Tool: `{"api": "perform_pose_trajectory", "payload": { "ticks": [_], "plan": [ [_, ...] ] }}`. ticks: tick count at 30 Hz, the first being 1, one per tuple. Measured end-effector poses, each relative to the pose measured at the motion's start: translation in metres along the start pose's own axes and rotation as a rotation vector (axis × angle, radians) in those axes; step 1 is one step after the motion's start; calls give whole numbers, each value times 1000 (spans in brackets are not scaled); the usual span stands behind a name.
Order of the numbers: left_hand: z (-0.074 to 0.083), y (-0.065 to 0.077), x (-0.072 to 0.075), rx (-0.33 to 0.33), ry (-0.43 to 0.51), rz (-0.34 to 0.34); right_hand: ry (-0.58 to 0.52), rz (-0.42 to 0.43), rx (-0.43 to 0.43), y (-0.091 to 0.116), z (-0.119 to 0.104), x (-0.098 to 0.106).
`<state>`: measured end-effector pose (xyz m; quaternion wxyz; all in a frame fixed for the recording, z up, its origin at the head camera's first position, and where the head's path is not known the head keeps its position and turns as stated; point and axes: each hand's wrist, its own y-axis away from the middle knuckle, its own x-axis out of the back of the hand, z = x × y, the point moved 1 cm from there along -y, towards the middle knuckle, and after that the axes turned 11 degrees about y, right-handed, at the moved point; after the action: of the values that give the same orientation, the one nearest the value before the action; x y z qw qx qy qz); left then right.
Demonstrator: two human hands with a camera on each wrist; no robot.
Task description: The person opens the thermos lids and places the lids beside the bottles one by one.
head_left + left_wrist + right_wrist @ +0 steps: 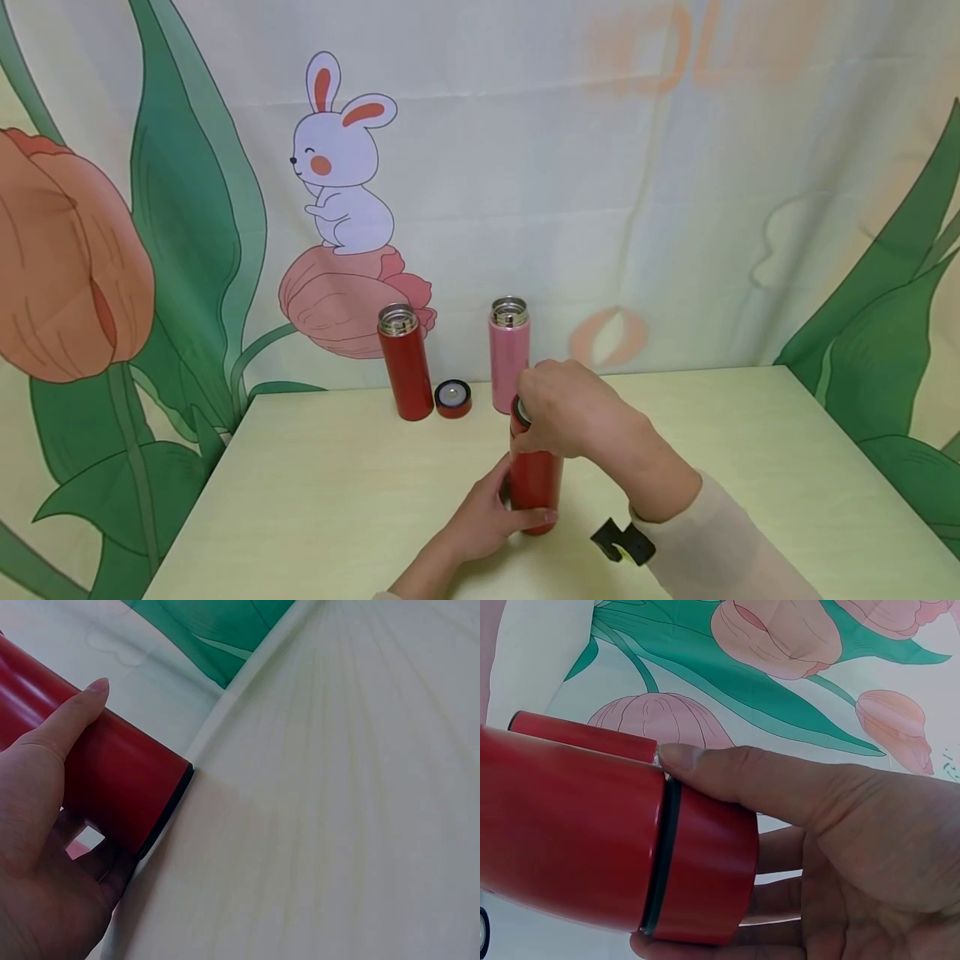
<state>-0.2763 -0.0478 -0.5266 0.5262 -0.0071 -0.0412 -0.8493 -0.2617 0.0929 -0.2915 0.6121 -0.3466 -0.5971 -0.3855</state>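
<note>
A red thermos bottle [536, 483] stands upright near the middle of the table. My left hand [483, 518] grips it low, thumb along its side near the black-edged base [166, 814]. Over the top, my right hand [573, 408] holds the red lid [709, 862]. In the right wrist view the lid sits against the bottle's body, with a black ring at the seam. My right thumb lies by that seam, and the other fingers wrap round the far side of the lid, partly hidden.
Behind stand an uncapped dark red thermos [405, 371] and an uncapped pink thermos [508, 358], steel necks showing. Between them a loose red lid [453, 400] lies with its inner side up. A printed cloth [480, 208] hangs behind the pale table [315, 500].
</note>
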Motion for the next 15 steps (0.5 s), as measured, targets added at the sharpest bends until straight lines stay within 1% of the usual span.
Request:
{"api": "perform_pose_trajectory", "payload": {
  "ticks": [5, 15],
  "plan": [
    [1, -1, 0, 2, -4, -3, 6, -2, 14, 0, 1, 1],
    [0, -1, -1, 4, 6, -3, 11, -34, 20, 1, 2, 1]
  ]
}}
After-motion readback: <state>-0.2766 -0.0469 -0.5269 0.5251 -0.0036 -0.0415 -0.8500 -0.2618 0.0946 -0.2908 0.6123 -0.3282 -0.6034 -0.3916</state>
